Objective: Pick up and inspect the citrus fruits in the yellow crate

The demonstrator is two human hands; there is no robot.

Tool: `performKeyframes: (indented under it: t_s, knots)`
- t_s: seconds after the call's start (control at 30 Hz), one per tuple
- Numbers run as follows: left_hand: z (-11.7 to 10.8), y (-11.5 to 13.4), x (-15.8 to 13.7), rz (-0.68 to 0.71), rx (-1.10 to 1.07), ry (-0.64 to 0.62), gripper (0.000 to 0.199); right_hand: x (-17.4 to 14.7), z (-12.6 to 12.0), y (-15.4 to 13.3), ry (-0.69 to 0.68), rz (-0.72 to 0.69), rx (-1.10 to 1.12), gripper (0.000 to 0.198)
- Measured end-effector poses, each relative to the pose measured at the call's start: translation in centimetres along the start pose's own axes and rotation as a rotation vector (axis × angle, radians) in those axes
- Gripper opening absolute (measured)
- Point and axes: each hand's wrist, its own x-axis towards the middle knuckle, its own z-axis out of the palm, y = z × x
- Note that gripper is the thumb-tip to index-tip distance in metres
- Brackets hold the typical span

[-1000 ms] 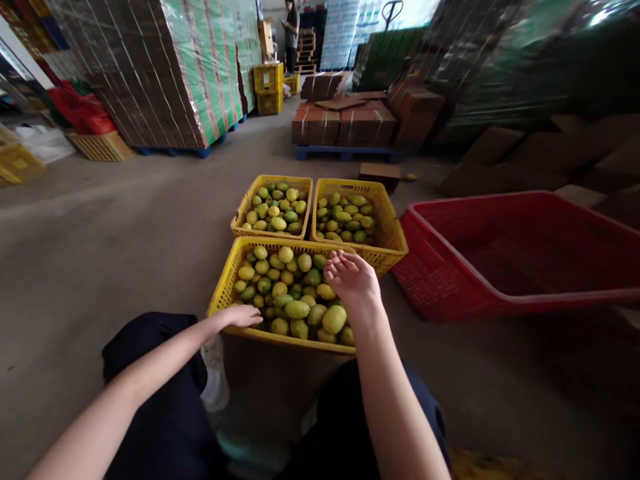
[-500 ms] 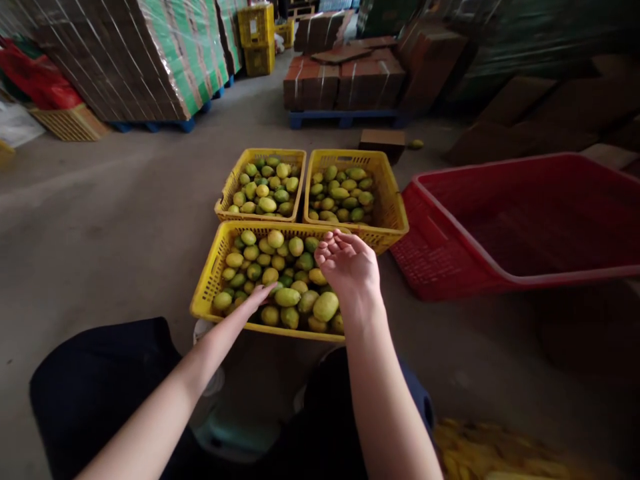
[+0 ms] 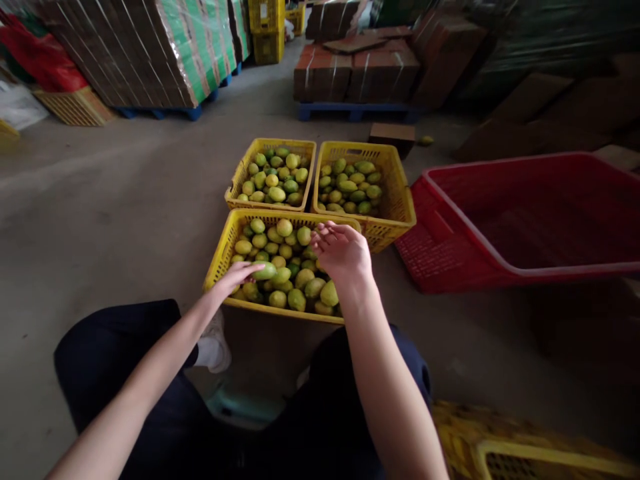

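A yellow crate (image 3: 220, 257) of green-yellow lemons sits on the floor between my knees. My left hand (image 3: 234, 275) holds a green lemon (image 3: 264, 271) just above the pile at the crate's near left. My right hand (image 3: 341, 252) hovers over the right side of the same crate, fingers apart and curled, nothing in it. Two more yellow crates stand just behind, the left crate (image 3: 243, 173) and the right crate (image 3: 400, 193), both holding lemons.
A big red crate (image 3: 450, 260) lies tilted on the floor to the right. Another yellow crate's rim (image 3: 550, 457) shows at the bottom right. Wrapped carton stacks (image 3: 145, 47) on blue pallets stand at the back left; brown boxes (image 3: 360, 73) on a pallet behind the crates.
My left hand has closed on a green lemon and lifted it slightly. My right hand sank a little toward the fruit. The view shifted slightly.
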Motion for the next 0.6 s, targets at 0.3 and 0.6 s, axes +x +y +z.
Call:
performKeyframes:
  t_s: [0.3, 0.6]
  knots:
    - [-2.0, 11.7, -4.0, 0.580, -0.281, -0.141, 0.050, -0.3, 1.7, 2.9, -0.151, 0.260, -0.216, 0.024]
    - [3.4, 1.9, 0.7, 0.176, 0.235, -0.034, 0.027, -0.4, 0.4, 1.6, 0.057, 0.123, 0.072, 0.025]
